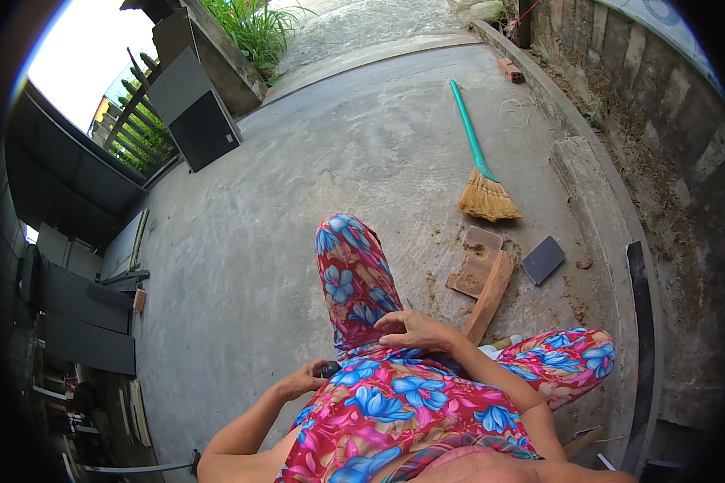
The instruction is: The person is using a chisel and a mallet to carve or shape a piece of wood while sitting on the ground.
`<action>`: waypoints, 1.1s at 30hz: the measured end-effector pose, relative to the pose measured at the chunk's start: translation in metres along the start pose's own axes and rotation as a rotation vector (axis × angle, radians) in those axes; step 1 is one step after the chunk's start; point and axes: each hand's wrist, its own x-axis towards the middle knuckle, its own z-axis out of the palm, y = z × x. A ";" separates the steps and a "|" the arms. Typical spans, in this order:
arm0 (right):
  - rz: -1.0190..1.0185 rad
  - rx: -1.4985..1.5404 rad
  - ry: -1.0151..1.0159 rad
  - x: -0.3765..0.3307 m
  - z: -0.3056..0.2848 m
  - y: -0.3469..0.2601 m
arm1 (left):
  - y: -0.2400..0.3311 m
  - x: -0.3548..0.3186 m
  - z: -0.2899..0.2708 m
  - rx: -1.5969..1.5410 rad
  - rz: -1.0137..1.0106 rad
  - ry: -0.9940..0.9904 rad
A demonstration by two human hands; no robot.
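At my left hip, my left hand (301, 380) is closed around a black rounded object (327, 369); the rest of that object is hidden by the hand and the flowered clothing. My right hand (415, 331) rests over my lap near the raised left knee, its fingers loosely bent and apart, with nothing visible in them. Beyond the right forearm, a wooden bar (490, 296) leans over a brown wooden board (480, 259) with a notch. Beside them lies a dark grey rectangular slab (543, 260).
A straw broom (489, 198) with a green handle lies farther out. Brown crumbs (574, 302) dot the concrete floor (242, 241). Along the right run a low concrete curb (592, 181) and a black strip (640, 346). A brick (509, 71) sits far right; dark panels (193, 113) lean far left.
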 end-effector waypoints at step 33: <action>-0.343 0.613 -0.353 -0.002 0.058 -0.072 | 0.029 0.006 0.017 0.619 0.188 0.001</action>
